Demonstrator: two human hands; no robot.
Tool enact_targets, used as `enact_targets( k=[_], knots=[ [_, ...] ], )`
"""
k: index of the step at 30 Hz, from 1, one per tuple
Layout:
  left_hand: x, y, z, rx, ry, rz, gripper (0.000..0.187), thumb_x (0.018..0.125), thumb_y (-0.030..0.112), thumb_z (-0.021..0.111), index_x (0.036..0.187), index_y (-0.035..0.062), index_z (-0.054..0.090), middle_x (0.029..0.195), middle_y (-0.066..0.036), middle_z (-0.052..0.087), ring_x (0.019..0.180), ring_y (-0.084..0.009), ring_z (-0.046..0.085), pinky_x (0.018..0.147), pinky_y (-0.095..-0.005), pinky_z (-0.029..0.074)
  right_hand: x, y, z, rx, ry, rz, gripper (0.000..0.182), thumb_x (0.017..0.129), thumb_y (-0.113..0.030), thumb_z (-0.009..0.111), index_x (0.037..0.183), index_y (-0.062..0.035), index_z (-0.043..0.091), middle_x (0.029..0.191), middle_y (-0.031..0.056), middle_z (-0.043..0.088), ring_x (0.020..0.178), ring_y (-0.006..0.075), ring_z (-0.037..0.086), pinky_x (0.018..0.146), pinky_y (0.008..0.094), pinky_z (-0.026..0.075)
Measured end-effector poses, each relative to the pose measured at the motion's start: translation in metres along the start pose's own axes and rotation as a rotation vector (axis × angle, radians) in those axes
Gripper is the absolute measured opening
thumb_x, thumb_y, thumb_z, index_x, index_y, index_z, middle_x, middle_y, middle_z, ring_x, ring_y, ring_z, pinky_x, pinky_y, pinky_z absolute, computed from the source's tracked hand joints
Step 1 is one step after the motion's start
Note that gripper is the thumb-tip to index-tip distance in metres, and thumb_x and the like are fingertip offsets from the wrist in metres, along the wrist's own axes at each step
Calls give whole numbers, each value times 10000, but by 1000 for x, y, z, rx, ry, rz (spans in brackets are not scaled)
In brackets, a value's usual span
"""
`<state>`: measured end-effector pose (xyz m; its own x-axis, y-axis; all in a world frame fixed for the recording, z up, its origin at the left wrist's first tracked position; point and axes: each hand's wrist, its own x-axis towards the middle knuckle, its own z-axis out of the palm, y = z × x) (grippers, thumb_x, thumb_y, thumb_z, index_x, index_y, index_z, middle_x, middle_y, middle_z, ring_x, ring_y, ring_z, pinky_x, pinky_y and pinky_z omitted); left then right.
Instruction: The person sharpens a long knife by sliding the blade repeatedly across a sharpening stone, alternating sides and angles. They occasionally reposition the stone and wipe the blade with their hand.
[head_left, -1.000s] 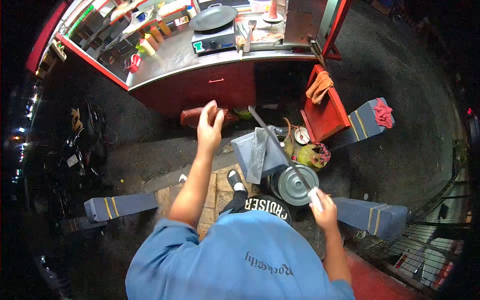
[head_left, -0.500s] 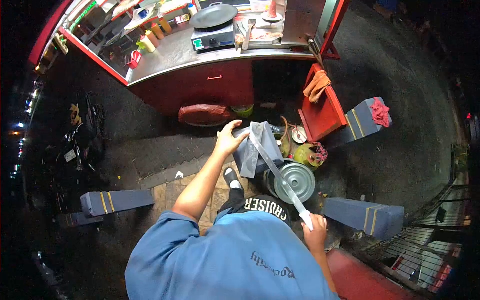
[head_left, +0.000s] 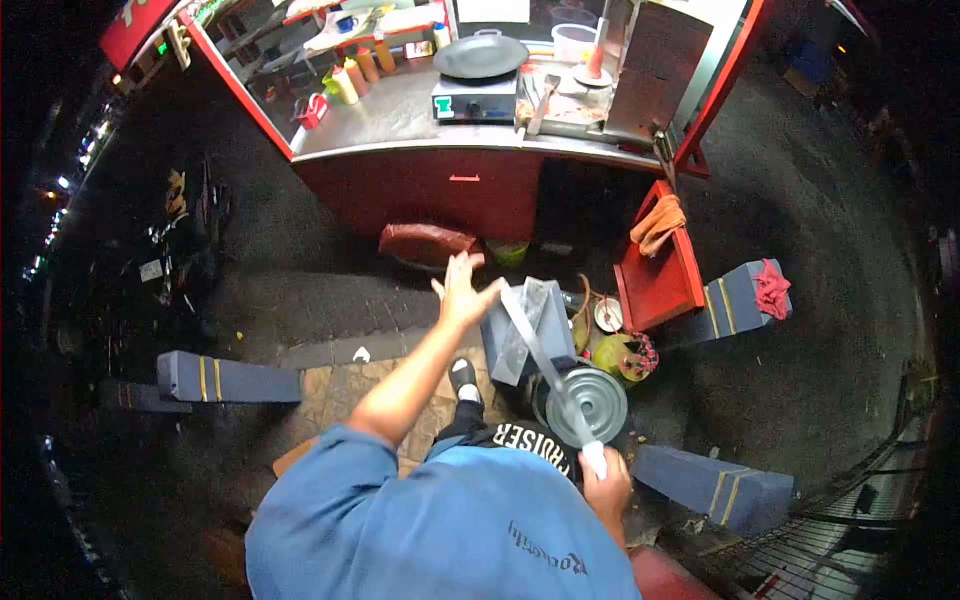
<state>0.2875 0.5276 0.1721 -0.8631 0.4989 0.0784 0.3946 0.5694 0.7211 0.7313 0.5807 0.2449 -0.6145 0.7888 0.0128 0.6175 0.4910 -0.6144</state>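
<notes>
My right hand [head_left: 606,488] is closed round the white handle [head_left: 594,460] of a long, flat, pale blade [head_left: 530,345], low in front of my body. The blade slants up and to the left, over the round metal lid [head_left: 590,405] and the grey box [head_left: 555,320]. Near its far tip is my left hand [head_left: 463,300], fingers spread apart, one fingertip at or very near the tip; whether it touches is unclear. A clear plastic sheet or bag [head_left: 520,335] lies on the box.
Ahead stands a red food stall [head_left: 430,185] with a dark round pan [head_left: 482,56] on a burner and squeeze bottles [head_left: 366,65]. A red panel [head_left: 655,280] with an orange cloth [head_left: 658,225], a green gas cylinder [head_left: 612,355] and grey benches [head_left: 235,380] stand around.
The view has tilted up, so the stall sits lower in the frame. My left hand's fingers are spread wider, and my right hand with the handle has shifted slightly left.
</notes>
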Motion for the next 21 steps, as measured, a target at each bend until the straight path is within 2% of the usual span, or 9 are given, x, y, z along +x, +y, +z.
enact_targets(
  k=[4, 7, 10, 13, 15, 16, 17, 19, 21],
  knots=[
    [26, 8, -8, -17, 3, -62, 779, 820, 540, 787, 1458, 198, 500, 1632, -143, 369, 1568, -348, 210, 1174, -763, 78, 32, -18, 9, -67, 70, -16, 368, 859, -335, 805, 1035, -38, 677, 946, 206, 680, 862, 446, 649, 731, 504, 523],
    [-36, 6, -5, -88, -31, 20, 721, 807, 463, 800, 1420, 194, 532, 1639, -150, 346, 1567, -373, 211, 1176, -757, 61, -8, 25, -11, -109, -72, -17, 370, 830, -367, 830, 977, -61, 681, 902, 179, 683, 803, 420, 658, 671, 507, 517],
    [-95, 22, -18, -91, -38, 58, 642, 788, 391, 806, 1362, 204, 587, 1640, -169, 330, 1563, -407, 208, 1170, -756, 81, -39, 50, -27, -89, -123, 49, 383, 811, -376, 844, 955, -64, 674, 891, 176, 680, 793, 421, 658, 669, 513, 514],
    [-56, 11, -15, -101, 17, 67, 641, 802, 402, 800, 1370, 207, 575, 1637, -180, 327, 1562, -407, 209, 1170, -756, 76, -17, 48, -6, -83, -6, -71, 390, 808, -371, 843, 922, -53, 649, 882, 176, 670, 801, 420, 654, 677, 513, 508],
    [1, 0, -2, -84, 124, 37, 631, 837, 421, 778, 1389, 218, 549, 1642, -181, 325, 1563, -408, 194, 1170, -764, 70, 38, 4, 9, -37, 17, -86, 374, 862, -365, 793, 940, -36, 633, 901, 191, 665, 840, 449, 640, 724, 517, 502],
    [27, 2, -6, -56, 138, 6, 636, 854, 422, 764, 1410, 214, 533, 1636, -172, 342, 1559, -392, 217, 1168, -769, 73, 61, -3, 18, -135, -49, -30, 366, 889, -374, 762, 965, -39, 634, 936, 204, 676, 868, 459, 643, 745, 527, 500],
    [46, 5, -14, -37, 100, -16, 648, 861, 424, 759, 1425, 211, 521, 1629, -154, 364, 1552, -372, 247, 1169, -772, 72, 80, -18, 22, -92, -31, -24, 365, 902, -388, 745, 963, -45, 635, 957, 207, 685, 888, 460, 650, 748, 534, 498],
    [55, 4, -16, -92, 75, -46, 645, 860, 414, 760, 1427, 209, 530, 1627, -139, 380, 1547, -356, 269, 1171, -767, 72, 86, -25, 22, -79, -64, -3, 332, 898, -365, 758, 978, -58, 660, 963, 200, 696, 890, 455, 660, 745, 524, 509],
    [22, -2, -7, -126, 65, 27, 632, 862, 393, 755, 1429, 216, 539, 1627, -136, 389, 1553, -360, 260, 1173, -761, 66, 58, -3, 13, -67, -91, -21, 327, 888, -355, 771, 987, -60, 671, 960, 196, 700, 882, 451, 664, 738, 520, 514]
  ],
)
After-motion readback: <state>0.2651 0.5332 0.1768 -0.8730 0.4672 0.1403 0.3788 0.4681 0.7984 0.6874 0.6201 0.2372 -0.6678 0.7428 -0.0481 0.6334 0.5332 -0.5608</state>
